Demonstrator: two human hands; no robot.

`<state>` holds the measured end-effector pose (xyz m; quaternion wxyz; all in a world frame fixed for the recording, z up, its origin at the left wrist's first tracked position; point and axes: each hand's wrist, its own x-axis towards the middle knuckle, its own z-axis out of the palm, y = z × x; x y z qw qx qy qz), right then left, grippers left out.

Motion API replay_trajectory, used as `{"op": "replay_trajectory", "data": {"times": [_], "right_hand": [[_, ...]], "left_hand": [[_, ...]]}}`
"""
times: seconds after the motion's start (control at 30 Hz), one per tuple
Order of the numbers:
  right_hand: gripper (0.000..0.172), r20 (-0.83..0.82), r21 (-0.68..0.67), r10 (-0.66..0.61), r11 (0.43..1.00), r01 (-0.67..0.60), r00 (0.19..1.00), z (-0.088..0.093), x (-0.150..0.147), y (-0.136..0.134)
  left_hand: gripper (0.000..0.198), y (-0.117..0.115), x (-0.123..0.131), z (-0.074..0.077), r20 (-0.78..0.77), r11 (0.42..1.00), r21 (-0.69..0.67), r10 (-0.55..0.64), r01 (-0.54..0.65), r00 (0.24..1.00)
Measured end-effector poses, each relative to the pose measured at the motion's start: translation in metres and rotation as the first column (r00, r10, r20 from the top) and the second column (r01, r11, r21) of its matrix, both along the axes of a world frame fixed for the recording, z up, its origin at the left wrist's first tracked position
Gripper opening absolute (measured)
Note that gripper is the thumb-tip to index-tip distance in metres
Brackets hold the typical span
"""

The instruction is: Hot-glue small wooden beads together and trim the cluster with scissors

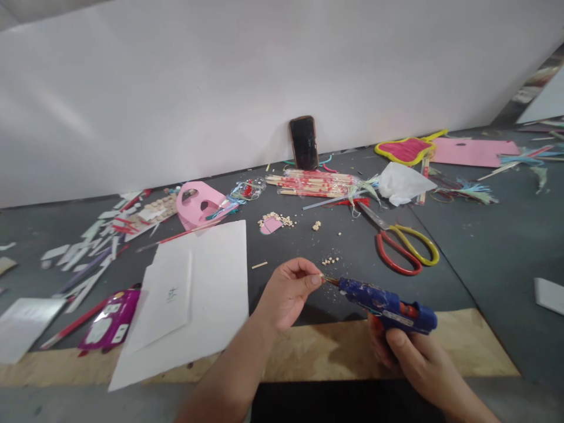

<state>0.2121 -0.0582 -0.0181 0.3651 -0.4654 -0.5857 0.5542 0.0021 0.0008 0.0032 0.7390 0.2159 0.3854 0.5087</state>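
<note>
My right hand (412, 352) is wrapped round the grip of a blue glue gun (388, 305), whose nozzle points left. My left hand (288, 291) is pinched shut on something tiny right at the nozzle tip; it is too small to name. Both hands hover over the dark table mat (352, 247) near its front edge. A few small beige beads (330, 260) lie just beyond the nozzle. More beads and a pink paper piece (271, 225) lie further back.
Red-and-yellow scissors (403, 247) lie right of centre. White sheets (194, 294) lie to the left, with a magenta packet (110, 320) and paper scraps (92, 247). Behind are a sticks packet (315, 183), a phone (304, 143) against the wall, a pink cutout (198, 202), a plastic bag (403, 182).
</note>
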Motion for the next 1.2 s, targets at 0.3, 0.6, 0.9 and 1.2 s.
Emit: {"op": "replay_trajectory", "data": {"times": [0.3, 0.6, 0.9, 1.2], "right_hand": [[0.043, -0.036, -0.028, 0.011, 1.000, -0.012, 0.999, -0.004, 0.001, -0.002], [0.042, -0.024, -0.002, 0.073, 0.997, -0.073, 0.997, -0.010, 0.004, -0.001], [0.044, -0.004, -0.031, 0.043, 0.999, -0.043, 0.999, -0.007, 0.003, 0.000], [0.043, 0.007, -0.003, -0.246, 0.969, 0.246, 0.969, 0.010, 0.012, -0.001]], "left_hand": [[0.025, 0.000, 0.000, 0.002, -0.003, 1.000, 0.013, 0.014, -0.014, 1.000], [0.024, 0.000, 0.000, 0.002, -0.006, 1.000, 0.018, 0.001, -0.001, 1.000], [0.025, 0.000, 0.000, 0.001, 0.003, 1.000, 0.013, 0.014, -0.014, 1.000], [0.025, 0.001, -0.001, 0.003, -0.011, 0.999, 0.012, 0.051, -0.051, 0.999]]}}
